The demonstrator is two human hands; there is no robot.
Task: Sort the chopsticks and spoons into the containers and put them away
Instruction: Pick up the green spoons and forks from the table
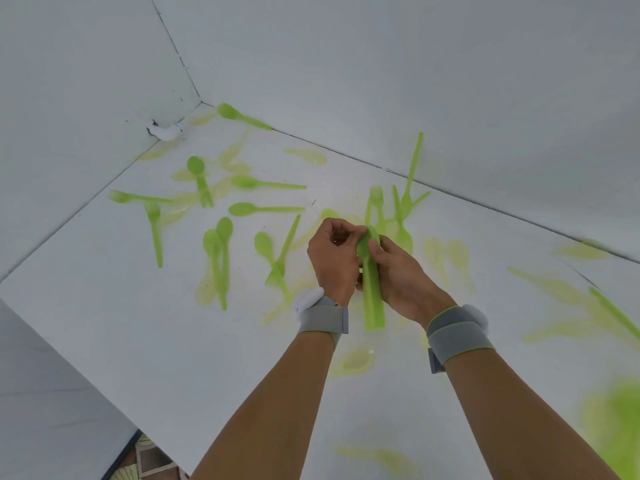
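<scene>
Both hands meet over the middle of the white table (104, 323). My right hand (401, 275) grips a stack of green plastic spoons (374, 299), handles pointing toward me, thumb on the bowl. My left hand (332, 258) is curled against the stack's bowl end, fingertips touching it. Several loose green spoons lie on the table, such as a spoon (263, 209) and a pair of spoons (220, 258). Green forks (375, 202) lie just beyond my hands, another fork (138, 197) at the left. No chopsticks or containers are in view.
White walls (381, 81) enclose the table at the back and left, with one spoon (239, 116) in the far corner. Pale yellow-green spoon shapes (450, 258) mark the surface. A blurred green mass (616, 420) sits at the right edge. The table's left edge drops to patterned floor (149, 459).
</scene>
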